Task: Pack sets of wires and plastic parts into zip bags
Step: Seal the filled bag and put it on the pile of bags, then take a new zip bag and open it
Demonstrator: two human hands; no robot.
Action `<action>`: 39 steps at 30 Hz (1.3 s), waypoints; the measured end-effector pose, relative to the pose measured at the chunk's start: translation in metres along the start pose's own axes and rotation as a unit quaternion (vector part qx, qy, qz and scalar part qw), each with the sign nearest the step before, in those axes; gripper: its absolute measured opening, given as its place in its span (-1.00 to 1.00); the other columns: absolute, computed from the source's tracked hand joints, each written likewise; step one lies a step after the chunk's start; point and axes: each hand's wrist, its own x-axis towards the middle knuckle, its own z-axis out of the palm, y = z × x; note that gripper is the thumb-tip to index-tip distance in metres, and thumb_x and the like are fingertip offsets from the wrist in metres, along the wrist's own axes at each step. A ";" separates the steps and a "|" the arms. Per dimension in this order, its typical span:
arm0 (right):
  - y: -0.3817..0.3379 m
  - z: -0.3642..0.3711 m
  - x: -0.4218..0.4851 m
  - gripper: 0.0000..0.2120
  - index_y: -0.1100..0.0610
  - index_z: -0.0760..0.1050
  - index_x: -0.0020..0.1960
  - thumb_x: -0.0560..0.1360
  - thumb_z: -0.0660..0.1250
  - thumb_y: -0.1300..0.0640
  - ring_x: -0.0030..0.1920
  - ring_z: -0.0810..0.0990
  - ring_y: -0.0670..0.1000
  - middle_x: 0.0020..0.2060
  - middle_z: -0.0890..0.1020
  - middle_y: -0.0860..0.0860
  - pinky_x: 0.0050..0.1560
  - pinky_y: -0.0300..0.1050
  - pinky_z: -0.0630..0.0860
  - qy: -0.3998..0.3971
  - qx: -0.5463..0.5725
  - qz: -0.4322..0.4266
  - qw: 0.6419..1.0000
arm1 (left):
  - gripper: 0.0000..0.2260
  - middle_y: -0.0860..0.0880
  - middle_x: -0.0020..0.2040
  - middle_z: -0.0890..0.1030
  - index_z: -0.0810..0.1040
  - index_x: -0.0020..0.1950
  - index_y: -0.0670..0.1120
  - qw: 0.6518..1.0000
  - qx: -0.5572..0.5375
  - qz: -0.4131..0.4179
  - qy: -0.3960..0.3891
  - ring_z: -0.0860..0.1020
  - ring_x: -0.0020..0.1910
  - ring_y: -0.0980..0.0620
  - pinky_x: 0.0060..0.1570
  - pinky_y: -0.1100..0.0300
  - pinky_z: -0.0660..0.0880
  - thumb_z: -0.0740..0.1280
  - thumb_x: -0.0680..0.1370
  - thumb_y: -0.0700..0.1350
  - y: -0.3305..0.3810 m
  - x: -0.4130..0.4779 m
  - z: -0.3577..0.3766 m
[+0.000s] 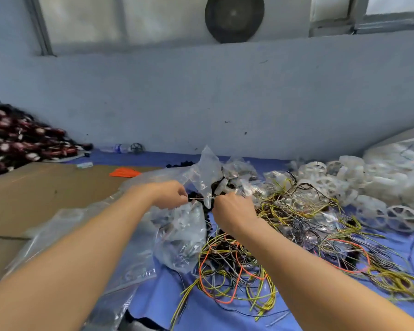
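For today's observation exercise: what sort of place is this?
Probably a small packing workshop: heaped loose wires, piled white plastic wheels and clear zip bags cover a blue work surface.

The desk (158, 297) is covered by a blue sheet. A flat piece of brown cardboard (46, 187) is laid over its left side, and clear zip bags (81, 235) are spread across the cardboard's edge. A loose tangle of wires (261, 266) (yellow-green, orange, black) is heaped in the middle and to the right. White plastic wheels (368, 187) are piled at the far right. A mound of dark red and black parts (17, 139) is stacked at the far left, with a water bottle (118, 148) laid beside the wall.
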 end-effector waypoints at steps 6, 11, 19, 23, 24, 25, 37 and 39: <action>-0.010 0.011 -0.001 -0.87 0.13 0.39 -0.18 0.54 0.16 0.23 -0.23 0.42 0.11 -0.23 0.47 0.04 0.01 0.02 0.32 -0.020 0.004 -0.008 1.000 | -0.71 -0.11 -0.02 0.64 0.52 0.07 -0.10 0.995 -0.081 -0.054 0.020 0.62 -0.18 -0.07 -0.21 0.10 0.61 0.26 0.60 0.12 -0.028 0.013 0.035; -0.002 0.009 -0.004 -0.82 0.12 0.35 -0.24 0.55 0.15 0.20 -0.24 0.46 0.15 -0.30 0.47 0.03 -0.12 -0.03 0.30 -0.001 0.016 -0.005 1.000 | -0.78 -0.10 -0.28 0.54 0.46 -0.20 -0.02 0.979 -0.132 -0.040 0.151 0.41 -0.34 -0.01 -0.30 0.08 0.48 0.24 0.57 0.07 -0.020 0.021 0.056; 0.048 -0.005 -0.001 -0.68 0.14 0.47 0.30 0.64 0.11 0.06 -0.13 0.61 0.02 -0.09 0.59 0.00 -0.14 -0.07 0.50 0.012 0.472 0.207 0.857 | -0.80 -0.26 0.05 0.63 0.48 -0.11 -0.16 0.869 -0.443 0.094 0.199 0.58 -0.11 -0.03 -0.10 0.00 0.63 0.19 0.59 -0.07 0.062 0.005 0.010; 0.076 -0.015 -0.011 -0.58 0.13 0.47 0.22 0.65 0.07 -0.16 0.02 0.59 0.05 0.05 0.60 0.07 0.09 0.09 0.58 -0.031 0.603 0.300 0.739 | -0.59 -0.15 0.09 0.69 0.53 0.21 -0.37 0.771 -0.604 0.182 0.087 0.66 0.05 -0.07 -0.06 0.11 0.60 0.09 0.59 -0.10 0.095 -0.014 -0.003; 0.085 -0.017 -0.018 -0.55 0.11 0.48 0.22 0.63 0.08 -0.22 0.05 0.60 0.08 0.06 0.63 0.08 0.05 0.08 0.60 -0.049 0.632 0.309 0.709 | -0.57 -0.18 0.12 0.67 0.50 0.24 -0.39 0.753 -0.626 0.192 0.068 0.64 0.09 -0.10 -0.02 0.07 0.59 0.08 0.61 -0.10 0.100 -0.016 0.000; 0.093 -0.017 -0.025 -0.52 0.09 0.50 0.22 0.60 0.11 -0.26 0.05 0.62 0.10 0.04 0.67 0.09 0.00 0.06 0.62 -0.076 0.672 0.301 0.673 | -0.57 -0.22 0.15 0.65 0.49 0.23 -0.42 0.734 -0.648 0.200 0.048 0.62 0.12 -0.13 0.00 0.05 0.59 0.08 0.61 -0.10 0.105 -0.017 0.004; 0.116 0.011 -0.062 -0.82 0.17 0.57 -0.01 0.63 0.25 0.09 -0.25 0.66 0.01 -0.22 0.66 0.04 -0.22 -0.09 0.62 -0.067 0.674 0.230 0.699 | -0.76 -0.24 -0.10 0.70 0.51 0.06 -0.29 0.712 -0.700 0.046 0.036 0.67 0.03 -0.21 -0.08 -0.07 0.63 0.13 0.59 -0.16 0.084 0.016 0.061; 0.110 0.020 -0.062 -0.82 0.21 0.56 0.00 0.62 0.25 0.13 -0.31 0.67 -0.02 -0.19 0.66 0.06 -0.32 -0.14 0.61 -0.077 0.630 0.240 0.735 | -0.81 -0.15 -0.16 0.72 0.51 -0.04 -0.18 0.764 -0.643 -0.006 0.052 0.69 -0.07 -0.14 -0.11 0.01 0.61 0.13 0.61 -0.16 0.067 0.019 0.075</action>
